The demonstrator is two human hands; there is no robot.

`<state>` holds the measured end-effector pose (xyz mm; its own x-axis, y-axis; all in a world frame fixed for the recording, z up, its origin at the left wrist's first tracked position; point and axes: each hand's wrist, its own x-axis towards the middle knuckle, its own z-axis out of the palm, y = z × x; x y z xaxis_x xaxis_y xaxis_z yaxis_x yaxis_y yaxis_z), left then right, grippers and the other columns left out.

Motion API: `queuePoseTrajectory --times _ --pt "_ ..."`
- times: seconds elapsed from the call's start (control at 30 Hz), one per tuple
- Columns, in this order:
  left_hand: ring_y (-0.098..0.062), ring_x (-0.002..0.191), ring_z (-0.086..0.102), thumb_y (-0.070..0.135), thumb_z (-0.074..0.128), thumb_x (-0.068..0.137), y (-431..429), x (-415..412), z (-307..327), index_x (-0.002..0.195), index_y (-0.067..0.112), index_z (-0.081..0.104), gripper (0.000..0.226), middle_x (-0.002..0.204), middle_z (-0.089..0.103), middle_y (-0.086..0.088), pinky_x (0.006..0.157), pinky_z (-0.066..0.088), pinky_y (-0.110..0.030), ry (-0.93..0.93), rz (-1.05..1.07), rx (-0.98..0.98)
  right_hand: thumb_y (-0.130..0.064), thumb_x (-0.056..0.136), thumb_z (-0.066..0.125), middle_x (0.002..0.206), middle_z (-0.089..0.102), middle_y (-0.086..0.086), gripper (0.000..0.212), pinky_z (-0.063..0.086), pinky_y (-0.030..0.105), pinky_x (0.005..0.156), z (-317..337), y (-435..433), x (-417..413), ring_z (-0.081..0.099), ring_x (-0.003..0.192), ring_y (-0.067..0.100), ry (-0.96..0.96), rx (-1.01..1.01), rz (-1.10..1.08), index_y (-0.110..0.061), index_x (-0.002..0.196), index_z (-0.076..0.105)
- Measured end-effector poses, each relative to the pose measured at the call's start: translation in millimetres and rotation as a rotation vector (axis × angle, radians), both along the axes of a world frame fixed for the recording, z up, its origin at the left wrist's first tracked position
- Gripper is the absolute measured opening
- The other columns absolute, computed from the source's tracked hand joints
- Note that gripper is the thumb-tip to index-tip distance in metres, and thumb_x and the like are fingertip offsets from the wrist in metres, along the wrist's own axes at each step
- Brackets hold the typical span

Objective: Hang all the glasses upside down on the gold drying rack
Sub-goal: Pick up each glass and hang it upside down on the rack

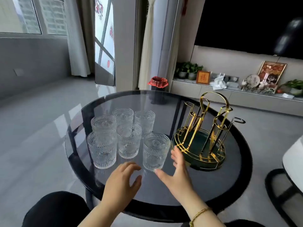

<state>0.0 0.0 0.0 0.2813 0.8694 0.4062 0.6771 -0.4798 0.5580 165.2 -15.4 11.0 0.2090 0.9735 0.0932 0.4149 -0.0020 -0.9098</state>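
Several clear embossed glasses stand upright in a cluster on the left half of a round dark glass table (213, 185). The nearest glass (155, 151) stands apart at the front right of the cluster. My right hand (177, 172) is spread open just right of this glass, thumb tip near its base. My left hand (121, 179) hovers open in front of it, fingers curled, touching nothing. The gold drying rack (208, 133), with wire prongs and a dark green base tray, stands to the right of the glasses with nothing hanging on it.
A white-topped stool (293, 163) with a black frame stands at the right edge. Behind the table are a bin with a red bag (158, 82) and a low shelf with plants and frames (229, 79). My dark-clothed knee (57, 208) is at bottom left.
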Motion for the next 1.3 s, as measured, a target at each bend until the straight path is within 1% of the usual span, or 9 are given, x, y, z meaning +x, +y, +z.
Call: queuePoseTrajectory --times 0.23,0.3,0.37,0.53,0.77,0.93,1.03,1.13,1.3 --pt "-0.015 0.073 0.07 0.025 0.091 0.041 13.9 7.4 -17.8 0.073 0.016 0.068 0.04 0.077 0.072 0.001 0.08 0.034 -0.032 0.305 0.044 0.169 -0.029 0.063 0.074 0.147 0.025 0.0 0.106 0.034 0.032 0.104 -12.8 29.9 -14.2 0.031 0.13 0.014 -0.031 -0.023 0.015 -0.037 0.135 -0.003" --pt "-0.015 0.073 0.07 0.026 0.091 0.041 12.0 7.6 -17.1 0.071 0.016 0.069 0.039 0.077 0.072 0.001 0.072 0.045 -0.024 0.327 0.041 0.16 -0.029 0.062 0.075 0.146 0.026 -0.001 0.109 0.036 0.03 0.1 -15.4 35.5 -14.0 0.033 0.129 0.015 -0.051 -0.014 -0.006 -0.038 0.134 -0.007" --pt "-0.015 0.074 0.07 0.028 0.091 0.04 12.2 7.6 -18.1 0.07 0.018 0.07 0.038 0.077 0.073 0.002 0.059 0.055 -0.022 0.329 0.041 0.155 -0.032 0.062 0.075 0.143 0.033 -0.001 0.107 0.038 0.029 0.096 -18.4 40.9 -14.5 0.038 0.125 0.017 -0.079 -0.022 -0.033 -0.036 0.134 -0.004" --pt "-0.014 0.074 0.07 0.028 0.091 0.039 11.4 6.9 -17.2 0.069 0.018 0.07 0.038 0.077 0.073 0.002 0.057 0.056 -0.024 0.302 0.022 0.127 -0.033 0.061 0.075 0.133 0.044 -0.001 0.092 0.037 0.02 0.086 -20.0 42.0 -16.3 0.045 0.111 0.012 -0.093 -0.012 -0.085 -0.032 0.128 0.013" --pt "-0.014 0.072 0.071 0.022 0.092 0.038 12.3 5.4 -20.2 0.07 0.019 0.071 0.038 0.078 0.074 0.001 0.077 0.038 -0.027 0.292 0.035 0.125 -0.028 0.054 0.076 0.114 0.045 -0.024 0.078 0.041 0.004 0.077 2.7 12.3 0.3 0.046 0.106 -0.005 0.033 0.138 -0.029 -0.045 0.114 0.028" --pt "-0.017 0.078 0.071 0.016 0.09 0.048 15.7 30.9 -4.5 0.086 0.017 0.07 0.042 0.089 0.074 0.0 0.057 0.057 -0.031 0.196 -0.102 0.074 -0.037 0.042 0.069 0.108 0.052 -0.026 0.073 0.04 0.0 0.073 54.4 -32.4 51.6 0.048 0.102 -0.013 0.063 0.201 -0.017 -0.05 0.105 0.036" --pt "-0.022 0.101 0.065 0.018 0.081 0.066 25.8 59.2 3.9 0.109 0.015 0.063 0.047 0.114 0.067 -0.006 0.079 0.054 -0.036 0.145 -0.189 0.066 -0.039 0.036 0.066 0.099 0.056 -0.029 0.072 0.038 -0.003 0.065 82.8 -61.3 91.5 0.048 0.09 -0.021 0.014 0.21 -0.121 -0.043 0.102 0.037" --pt "-0.017 0.135 0.029 0.036 0.053 0.088 40.9 95.9 4.1 0.137 0.025 0.028 0.056 0.15 0.027 0.0 0.11 0.025 -0.032 0.136 -0.283 -0.015 -0.042 0.035 0.065 0.098 0.051 -0.02 0.062 0.039 0.009 0.067 108.4 -77.2 130.9 0.051 0.082 -0.02 -0.067 0.2 -0.255 -0.043 0.091 0.038" --pt "-0.016 0.142 -0.001 0.05 0.038 0.09 54.6 127.5 -10.8 0.141 0.031 0.004 0.064 0.156 -0.001 0.003 0.115 0.003 -0.033 0.318 -0.315 -0.085 -0.025 0.054 0.081 0.097 0.055 -0.025 0.052 0.038 0.017 0.071 148.2 -80.7 183.1 0.053 0.09 -0.011 -0.231 0.183 -0.324 -0.048 0.09 0.051"
